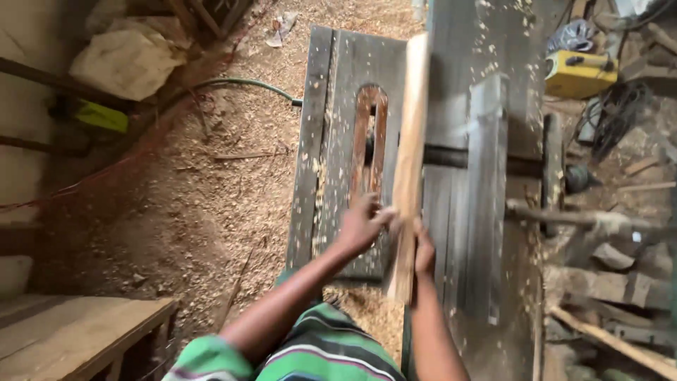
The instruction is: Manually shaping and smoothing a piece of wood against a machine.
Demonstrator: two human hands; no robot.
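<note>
A long pale wooden plank point(410, 141) stands on edge along a grey woodworking machine table point(479, 176) dusted with wood chips. My left hand point(361, 224) presses against the plank's left face near its close end. My right hand point(423, 248) grips the plank from the right side, just behind the left. The plank runs away from me past the oval slot point(369, 144) in the left part of the machine top. Motion blur softens both hands and the plank.
Sawdust and shavings cover the floor point(233, 183) to the left. A green hose point(240, 83) lies there. A wooden bench point(77, 331) sits at lower left. A yellow tool box point(580, 74), cables and scrap timber point(613, 331) crowd the right.
</note>
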